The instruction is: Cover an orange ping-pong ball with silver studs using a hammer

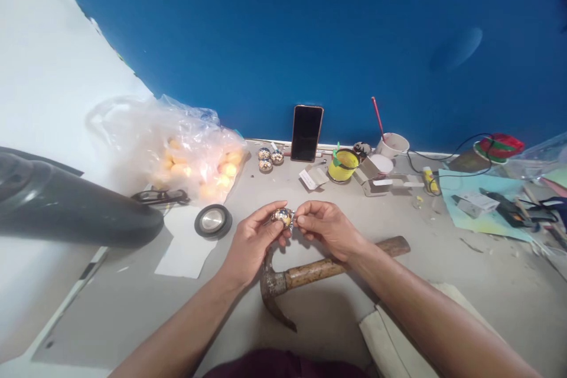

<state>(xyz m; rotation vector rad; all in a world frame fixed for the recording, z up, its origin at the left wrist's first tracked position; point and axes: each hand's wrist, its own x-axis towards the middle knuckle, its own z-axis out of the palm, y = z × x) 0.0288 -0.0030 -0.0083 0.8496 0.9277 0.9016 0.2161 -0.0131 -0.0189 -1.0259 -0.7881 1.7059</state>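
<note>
A shiny silver-and-gold ball (282, 216) is held between the thumb and fingers of my left hand (248, 243). At the ball's right side, the thumb and forefinger of my right hand (328, 227) are pinched together, with a tiny bright bit at their tips that is too small to name. Beneath both hands lies a claw hammer (310, 273) with a rusty head and a worn wooden handle. My right wrist crosses over its handle. Several similar shiny balls (264, 164) sit together near the wall.
A phone (307, 133) leans on the blue wall. To its right stand a yellow tub (343, 166), a small open box (372, 183) and a white cup (394, 145). On the left are a clear bag of orange-yellow things (195, 153), glasses (162, 196), a black-rimmed disc (212, 221) and a dark cylinder (75, 204).
</note>
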